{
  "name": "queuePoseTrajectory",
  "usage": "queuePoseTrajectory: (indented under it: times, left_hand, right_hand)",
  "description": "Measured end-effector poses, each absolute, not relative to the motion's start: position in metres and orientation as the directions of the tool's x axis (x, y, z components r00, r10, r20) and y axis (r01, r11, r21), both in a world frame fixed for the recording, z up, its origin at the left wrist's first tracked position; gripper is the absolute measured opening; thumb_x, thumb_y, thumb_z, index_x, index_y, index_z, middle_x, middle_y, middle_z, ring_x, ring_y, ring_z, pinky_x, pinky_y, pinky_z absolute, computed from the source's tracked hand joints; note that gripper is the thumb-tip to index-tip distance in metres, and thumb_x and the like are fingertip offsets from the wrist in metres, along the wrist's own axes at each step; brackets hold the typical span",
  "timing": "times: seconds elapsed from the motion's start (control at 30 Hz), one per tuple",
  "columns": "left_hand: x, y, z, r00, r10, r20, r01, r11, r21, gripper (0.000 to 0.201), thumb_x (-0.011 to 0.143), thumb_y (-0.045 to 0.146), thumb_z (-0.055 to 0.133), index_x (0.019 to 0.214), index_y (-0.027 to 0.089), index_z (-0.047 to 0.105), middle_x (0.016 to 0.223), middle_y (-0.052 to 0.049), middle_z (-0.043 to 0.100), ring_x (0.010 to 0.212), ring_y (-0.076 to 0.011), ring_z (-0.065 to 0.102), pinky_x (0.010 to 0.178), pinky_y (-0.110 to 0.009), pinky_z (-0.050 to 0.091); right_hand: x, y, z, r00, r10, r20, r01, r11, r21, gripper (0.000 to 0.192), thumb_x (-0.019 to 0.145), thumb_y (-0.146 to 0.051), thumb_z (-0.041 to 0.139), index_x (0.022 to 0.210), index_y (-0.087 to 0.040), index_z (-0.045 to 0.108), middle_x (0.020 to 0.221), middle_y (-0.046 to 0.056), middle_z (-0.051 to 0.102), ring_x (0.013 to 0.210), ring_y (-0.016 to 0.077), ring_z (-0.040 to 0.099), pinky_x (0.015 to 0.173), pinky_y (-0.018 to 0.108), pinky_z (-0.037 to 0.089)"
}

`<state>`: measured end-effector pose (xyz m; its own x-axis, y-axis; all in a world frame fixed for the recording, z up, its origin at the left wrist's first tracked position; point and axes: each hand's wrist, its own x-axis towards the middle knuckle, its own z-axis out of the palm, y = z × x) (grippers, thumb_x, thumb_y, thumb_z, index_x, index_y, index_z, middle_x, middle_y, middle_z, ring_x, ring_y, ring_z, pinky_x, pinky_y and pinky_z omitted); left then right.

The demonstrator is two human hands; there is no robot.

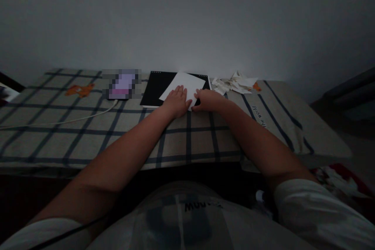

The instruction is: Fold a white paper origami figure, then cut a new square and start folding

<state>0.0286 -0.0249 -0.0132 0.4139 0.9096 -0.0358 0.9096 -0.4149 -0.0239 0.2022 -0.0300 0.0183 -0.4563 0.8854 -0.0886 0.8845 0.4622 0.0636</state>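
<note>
A white sheet of paper lies at a slant on a black pad with punched holes along its far edge. My left hand rests flat on the near part of the sheet, fingers stretched out and thumb toward the right. Close beside it, my right hand is curled, with thumb and fingertips closed at the sheet's right, near edge. Torn paper scraps lie in a loose heap just to the right of the pad.
A checked cloth covers the table, which stands against a grey wall. To the left lies a phone with a white cable. An orange figure shows farther left. A red container with crumpled paper stands below, at the right.
</note>
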Motion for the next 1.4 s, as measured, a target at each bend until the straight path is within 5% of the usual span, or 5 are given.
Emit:
queuePoseTrajectory:
  times: [1.0,1.17,1.4]
  left_hand:
    - [0.027,-0.025,-0.014,0.411,0.911,-0.035,0.910,-0.412,-0.046,0.072,0.116,0.042,0.024,0.172,-0.004,0.026,0.182,-0.026,0.020,0.172,-0.0348,0.017,0.139,-0.044,0.019]
    - [0.027,-0.022,-0.015,0.426,0.904,-0.027,0.904,-0.427,-0.035,0.081,0.116,0.053,0.025,0.172,-0.005,0.026,0.181,-0.028,0.021,0.172,-0.0369,0.018,0.139,-0.046,0.020]
    - [0.026,-0.020,-0.018,0.432,0.902,-0.021,0.901,-0.432,-0.034,0.084,0.115,0.058,0.024,0.172,-0.003,0.026,0.182,-0.026,0.021,0.172,-0.0354,0.018,0.138,-0.045,0.021]
  right_hand:
    - [0.200,-0.031,0.020,-0.469,0.877,-0.106,0.876,0.477,0.068,0.065,0.099,-0.057,0.069,0.136,-0.003,0.073,0.144,0.026,0.070,0.128,0.0374,0.070,0.104,0.043,0.056]
    - [0.213,-0.024,0.022,-0.482,0.870,-0.105,0.875,0.485,0.007,0.068,0.095,-0.063,0.074,0.138,-0.011,0.075,0.143,0.022,0.073,0.132,0.0380,0.069,0.105,0.043,0.055]
    - [0.221,-0.011,0.013,-0.450,0.890,-0.075,0.893,0.450,-0.014,0.060,0.111,-0.057,0.050,0.138,-0.007,0.071,0.137,0.023,0.076,0.125,0.0331,0.073,0.102,0.038,0.054]
